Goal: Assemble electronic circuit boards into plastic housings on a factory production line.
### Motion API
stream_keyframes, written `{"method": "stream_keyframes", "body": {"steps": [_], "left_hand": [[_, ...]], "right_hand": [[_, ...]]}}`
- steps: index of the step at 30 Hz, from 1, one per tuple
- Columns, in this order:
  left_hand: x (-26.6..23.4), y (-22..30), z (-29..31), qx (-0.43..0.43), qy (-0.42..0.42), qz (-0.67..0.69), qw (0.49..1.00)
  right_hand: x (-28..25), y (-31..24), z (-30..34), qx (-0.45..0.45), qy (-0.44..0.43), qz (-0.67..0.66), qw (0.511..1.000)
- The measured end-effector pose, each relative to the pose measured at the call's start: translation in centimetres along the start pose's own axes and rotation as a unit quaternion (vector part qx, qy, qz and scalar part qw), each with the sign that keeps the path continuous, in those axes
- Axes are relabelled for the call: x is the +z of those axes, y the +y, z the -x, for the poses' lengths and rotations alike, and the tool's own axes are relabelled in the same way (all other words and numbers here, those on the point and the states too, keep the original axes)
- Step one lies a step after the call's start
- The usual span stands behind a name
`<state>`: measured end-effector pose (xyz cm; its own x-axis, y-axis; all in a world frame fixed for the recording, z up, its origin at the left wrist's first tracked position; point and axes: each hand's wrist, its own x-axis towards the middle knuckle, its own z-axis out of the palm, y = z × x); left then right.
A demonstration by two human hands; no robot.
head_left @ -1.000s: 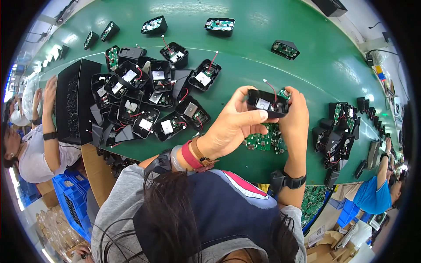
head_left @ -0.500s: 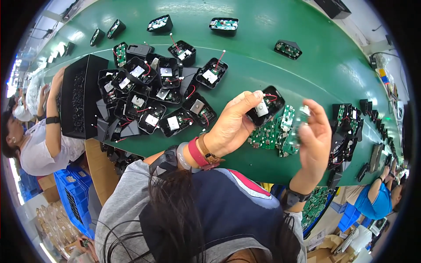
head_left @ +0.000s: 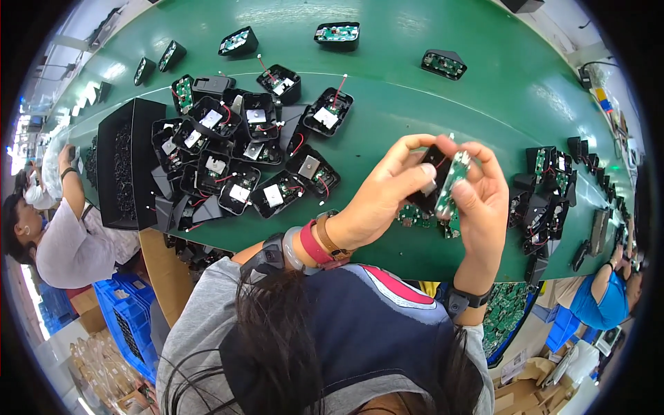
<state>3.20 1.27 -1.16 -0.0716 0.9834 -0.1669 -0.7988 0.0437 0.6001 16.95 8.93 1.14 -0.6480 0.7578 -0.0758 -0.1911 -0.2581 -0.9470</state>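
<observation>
My left hand (head_left: 377, 200) is closed round a small black plastic housing (head_left: 423, 199), tilted up in front of me. Held in the fingers of my right hand (head_left: 485, 200) is a green circuit board (head_left: 453, 181), close against the housing's open side. Fingers and blur hide whether the two touch. Loose circuit boards (head_left: 415, 216) lie on the green table just below my hands. To the left is a heap of black housings (head_left: 273, 195), many with a whitish block and red wires inside.
A black box (head_left: 144, 145) of small dark parts stands at the left. Housings with boards (head_left: 337, 36) are spaced along the far side of the green table (head_left: 387, 104). More units (head_left: 543, 211) are piled at right. People work at both sides; blue crates (head_left: 124, 304) stand lower left.
My right hand has brought the circuit board leftward to the housing. My left hand has turned the housing, so its inside no longer faces up. The person at left has moved an arm.
</observation>
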Motion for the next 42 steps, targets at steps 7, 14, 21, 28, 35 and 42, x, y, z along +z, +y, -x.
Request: {"method": "stream_keyframes", "body": {"steps": [7,14,21,28,35,42], "left_hand": [[-0.4,-0.6,-0.4,-0.012,0.013,-0.095,0.995],[-0.3,-0.7,-0.2,0.045,0.038,-0.112,0.992],[-0.2,-0.6,-0.1,0.059,0.082,-0.09,0.991],[-0.5,-0.6,-0.2,0.047,0.066,-0.084,0.993],[-0.5,-0.7,-0.1,0.051,0.062,-0.122,0.989],[-0.7,-1.0,-0.3,0.071,0.032,-0.143,0.987]], "right_hand": [[-0.1,0.1,0.5,-0.072,0.054,0.076,0.993],[1.0,-1.1,1.0,-0.08,0.067,0.055,0.993],[1.2,-0.6,1.4,-0.088,0.058,0.063,0.992],[2.1,0.4,0.9,-0.088,0.029,0.069,0.993],[1.8,0.8,0.5,-0.1,0.051,0.097,0.989],[1.9,0.6,0.3,-0.107,0.045,0.096,0.989]]}}
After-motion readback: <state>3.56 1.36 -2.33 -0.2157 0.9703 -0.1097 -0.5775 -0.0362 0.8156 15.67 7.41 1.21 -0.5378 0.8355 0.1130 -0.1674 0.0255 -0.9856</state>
